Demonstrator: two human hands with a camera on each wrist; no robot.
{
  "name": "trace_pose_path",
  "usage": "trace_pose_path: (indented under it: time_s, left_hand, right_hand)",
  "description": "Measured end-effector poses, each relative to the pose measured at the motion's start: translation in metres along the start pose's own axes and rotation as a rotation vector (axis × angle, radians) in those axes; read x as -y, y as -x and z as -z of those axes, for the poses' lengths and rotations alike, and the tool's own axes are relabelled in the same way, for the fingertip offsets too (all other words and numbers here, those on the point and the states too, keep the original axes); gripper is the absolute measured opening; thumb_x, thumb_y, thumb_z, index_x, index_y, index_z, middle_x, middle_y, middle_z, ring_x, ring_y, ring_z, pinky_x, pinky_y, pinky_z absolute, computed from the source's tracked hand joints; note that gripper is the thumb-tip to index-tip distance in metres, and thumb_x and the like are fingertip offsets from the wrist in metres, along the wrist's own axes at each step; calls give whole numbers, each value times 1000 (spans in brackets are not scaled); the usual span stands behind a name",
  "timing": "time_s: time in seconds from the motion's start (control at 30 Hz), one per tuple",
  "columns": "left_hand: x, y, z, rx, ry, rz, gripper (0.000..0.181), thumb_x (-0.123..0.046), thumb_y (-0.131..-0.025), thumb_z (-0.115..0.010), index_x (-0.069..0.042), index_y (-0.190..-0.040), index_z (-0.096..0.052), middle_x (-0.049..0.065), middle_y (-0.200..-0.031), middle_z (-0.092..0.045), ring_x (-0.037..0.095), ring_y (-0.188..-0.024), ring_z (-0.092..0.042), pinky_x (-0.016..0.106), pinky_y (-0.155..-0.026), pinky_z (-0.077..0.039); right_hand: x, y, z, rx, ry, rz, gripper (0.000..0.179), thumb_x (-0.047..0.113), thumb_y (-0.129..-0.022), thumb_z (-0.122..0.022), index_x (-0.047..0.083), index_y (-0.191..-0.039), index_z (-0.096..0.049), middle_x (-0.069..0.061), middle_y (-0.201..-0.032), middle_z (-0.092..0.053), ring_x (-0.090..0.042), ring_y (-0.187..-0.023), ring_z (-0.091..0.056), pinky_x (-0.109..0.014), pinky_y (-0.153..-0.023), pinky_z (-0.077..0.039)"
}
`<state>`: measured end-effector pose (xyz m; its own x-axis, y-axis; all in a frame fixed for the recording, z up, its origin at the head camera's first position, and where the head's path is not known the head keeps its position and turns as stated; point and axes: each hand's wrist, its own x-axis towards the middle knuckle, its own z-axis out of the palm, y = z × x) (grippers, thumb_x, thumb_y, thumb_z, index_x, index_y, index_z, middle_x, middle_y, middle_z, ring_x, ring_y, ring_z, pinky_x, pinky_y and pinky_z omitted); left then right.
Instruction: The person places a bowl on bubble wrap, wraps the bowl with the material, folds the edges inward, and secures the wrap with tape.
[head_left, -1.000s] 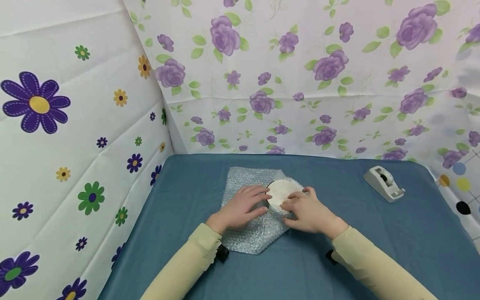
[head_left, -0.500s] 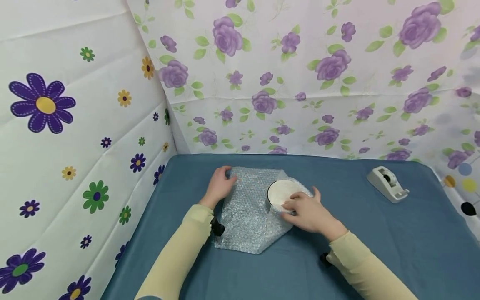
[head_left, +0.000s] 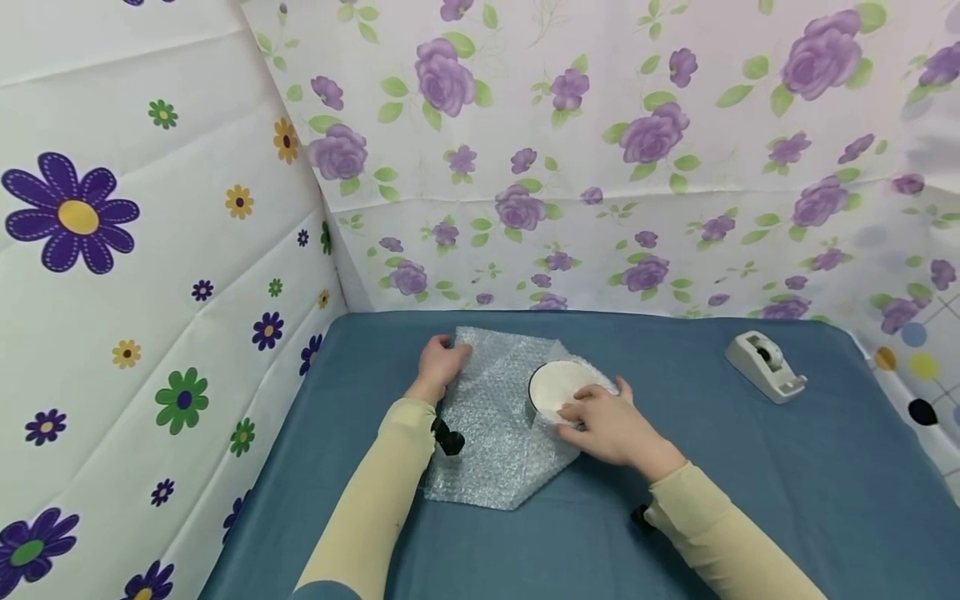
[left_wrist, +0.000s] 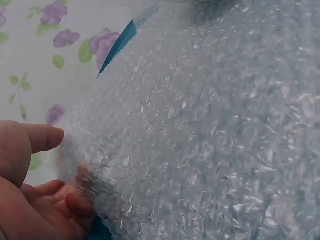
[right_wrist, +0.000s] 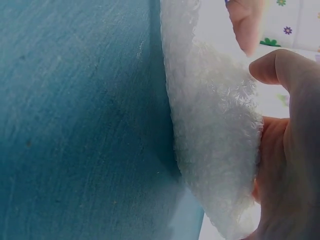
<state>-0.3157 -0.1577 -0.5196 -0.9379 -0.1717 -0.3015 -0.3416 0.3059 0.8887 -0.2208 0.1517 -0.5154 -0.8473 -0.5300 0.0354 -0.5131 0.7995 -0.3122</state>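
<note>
A sheet of bubble wrap (head_left: 487, 442) lies on the table. On its right part sits a round white bowl (head_left: 551, 385) with a thin dark rim, its right side covered by folded wrap. My left hand (head_left: 441, 367) pinches the sheet's far left edge; in the left wrist view the thumb (left_wrist: 47, 137) is above the edge and fingers show through from beneath. My right hand (head_left: 611, 425) grips the wrapped right side of the bowl, fingers over its top. The right wrist view shows the wrap (right_wrist: 215, 120) bunched up along that hand, hiding the bowl's side.
A white tape dispenser (head_left: 765, 367) stands at the back right of the table (head_left: 750, 483), which has a blue cover. Floral curtains (head_left: 517, 167) hang behind the table and on the left.
My left hand has left the bowl and moved to the sheet's far left edge, which it now pinches and has raised slightly. My right hand has stayed at the bowl.
</note>
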Motion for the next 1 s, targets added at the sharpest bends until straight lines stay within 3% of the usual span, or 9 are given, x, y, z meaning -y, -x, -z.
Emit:
trace_pose_path:
  time_s: [0.17, 0.3, 0.77, 1.0]
  left_hand:
    - [5, 0, 6, -22, 35, -62, 52, -28, -107, -69, 0, -149, -59, 21, -151, -56, 39, -136, -55, 54, -110, -49]
    - [6, 0, 7, -42, 46, -100, 41, -27, -106, -71, -1, -137, -68, 19, -136, -65, 35, -123, -63, 51, -102, -53]
    - [3, 0, 4, -28, 44, -128, 34, -28, -106, -72, -4, -129, -75, 15, -131, -69, 33, -119, -63, 51, -101, -53]
    - [2, 0, 1, -56, 52, -199, 23, -22, -105, -73, -4, -120, -76, 13, -120, -71, 30, -107, -65, 47, -92, -54]
  right_hand:
    - [2, -1, -2, -10, 0, 6, 35, 46, -105, -65, 23, -123, -83, 2, -123, -77, -29, -134, -57, -85, -114, -11]
    - [2, -1, -2, -4, 8, -1, 35, 46, -104, -65, 23, -124, -83, 2, -123, -77, -29, -134, -57, -84, -114, -11]
    - [0, -2, -4, 5, 24, -12, 36, 47, -105, -64, 24, -125, -83, 4, -124, -77, -27, -134, -56, -84, -115, -12]
    - [1, -2, -3, 7, 27, -19, 36, 47, -105, -64, 24, -126, -82, 5, -126, -77, -27, -135, -56, -84, -115, -13]
